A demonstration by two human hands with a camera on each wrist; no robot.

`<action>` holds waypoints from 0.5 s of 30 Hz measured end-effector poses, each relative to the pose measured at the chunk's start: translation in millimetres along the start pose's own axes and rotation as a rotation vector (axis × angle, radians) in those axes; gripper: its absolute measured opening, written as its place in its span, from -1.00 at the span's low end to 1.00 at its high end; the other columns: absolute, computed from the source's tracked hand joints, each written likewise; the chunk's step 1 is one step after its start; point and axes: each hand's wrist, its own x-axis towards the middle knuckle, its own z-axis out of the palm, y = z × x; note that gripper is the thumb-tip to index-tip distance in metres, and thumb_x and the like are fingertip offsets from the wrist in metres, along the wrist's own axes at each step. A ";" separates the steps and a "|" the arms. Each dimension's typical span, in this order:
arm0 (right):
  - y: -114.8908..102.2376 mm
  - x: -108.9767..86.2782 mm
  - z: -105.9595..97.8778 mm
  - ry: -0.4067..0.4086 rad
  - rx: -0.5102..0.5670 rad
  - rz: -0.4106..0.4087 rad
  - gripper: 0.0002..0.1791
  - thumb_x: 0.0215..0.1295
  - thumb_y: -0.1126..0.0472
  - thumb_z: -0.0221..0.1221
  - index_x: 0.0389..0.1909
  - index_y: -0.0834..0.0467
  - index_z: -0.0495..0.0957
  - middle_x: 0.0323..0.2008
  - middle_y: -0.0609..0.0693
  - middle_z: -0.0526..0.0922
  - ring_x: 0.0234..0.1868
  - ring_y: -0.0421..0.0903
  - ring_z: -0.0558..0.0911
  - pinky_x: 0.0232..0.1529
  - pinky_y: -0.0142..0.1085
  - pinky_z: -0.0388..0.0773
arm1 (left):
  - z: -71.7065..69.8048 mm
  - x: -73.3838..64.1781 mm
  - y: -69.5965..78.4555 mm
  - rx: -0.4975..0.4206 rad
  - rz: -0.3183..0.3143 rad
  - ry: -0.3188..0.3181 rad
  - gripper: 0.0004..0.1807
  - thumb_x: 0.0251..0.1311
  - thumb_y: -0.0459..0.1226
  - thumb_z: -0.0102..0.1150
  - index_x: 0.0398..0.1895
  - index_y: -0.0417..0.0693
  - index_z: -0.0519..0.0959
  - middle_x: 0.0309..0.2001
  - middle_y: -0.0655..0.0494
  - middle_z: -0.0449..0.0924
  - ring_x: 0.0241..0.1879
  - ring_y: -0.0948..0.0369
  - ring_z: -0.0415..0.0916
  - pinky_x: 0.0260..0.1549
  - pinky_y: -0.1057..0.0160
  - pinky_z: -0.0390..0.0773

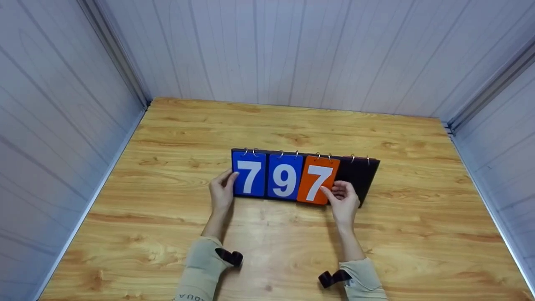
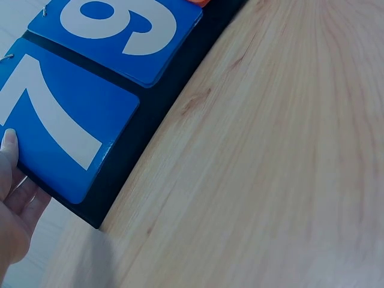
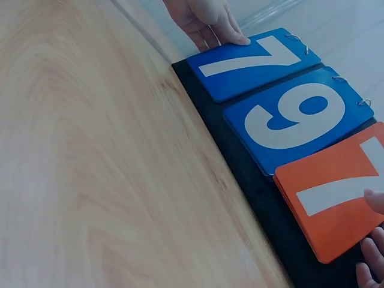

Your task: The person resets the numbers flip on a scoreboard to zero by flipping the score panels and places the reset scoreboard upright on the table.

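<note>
A black flip scoreboard [image 1: 355,177] stands on the wooden table, leaning back. On its rings hang a blue 7 card [image 1: 239,184], a blue 9 card [image 1: 274,175] and an orange 7 card [image 1: 307,184]; the far-right position shows bare black board. My left hand [image 1: 221,192] grips the board's left edge, its thumb over the side of the blue 7 card [image 2: 78,108]. With thumb in front and fingers at the right edge, my right hand [image 1: 345,205] pinches the orange card stack [image 3: 330,222], which hangs slightly askew.
Wood-grain table [image 1: 276,251] surrounds the scoreboard on all sides. Pale panelled walls [image 1: 267,50] enclose the table at the back, left and right. Black wrist cameras [image 1: 235,258] are strapped over the beige sleeves [image 1: 198,271].
</note>
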 end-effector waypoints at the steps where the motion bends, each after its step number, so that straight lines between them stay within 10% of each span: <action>1: 2.3 0.6 0.2 0.004 -0.003 -0.005 -0.63 -0.22 0.29 0.41 -0.39 0.36 0.49 -0.48 0.19 0.54 -0.48 -0.12 0.51 -0.45 -0.46 0.47 | 0.2 0.0 -0.3 0.008 0.002 0.005 -0.80 0.01 -0.41 0.21 -0.28 -0.37 0.60 -0.30 -0.18 0.60 -0.34 0.21 0.53 -0.35 0.43 0.49; 7: 21.6 5.8 -4.1 -0.014 0.023 -0.050 -0.74 -0.22 0.26 0.42 -0.53 0.24 0.53 -0.56 0.03 0.55 -0.54 -0.21 0.50 -0.49 -0.52 0.43 | 0.4 0.6 0.3 0.010 0.014 0.010 -0.80 0.01 -0.41 0.22 -0.29 -0.39 0.60 -0.30 -0.19 0.59 -0.33 0.22 0.53 -0.34 0.41 0.49; 15: -12.7 0.3 -13.8 -0.041 -0.044 0.011 -0.77 -0.18 0.38 0.37 -0.52 0.42 0.53 -0.55 0.19 0.57 -0.56 -0.23 0.51 -0.48 -0.51 0.46 | -0.7 0.4 -0.7 0.032 0.043 0.011 -0.79 0.00 -0.37 0.23 -0.31 -0.37 0.61 -0.34 -0.18 0.60 -0.40 0.19 0.51 -0.43 0.47 0.45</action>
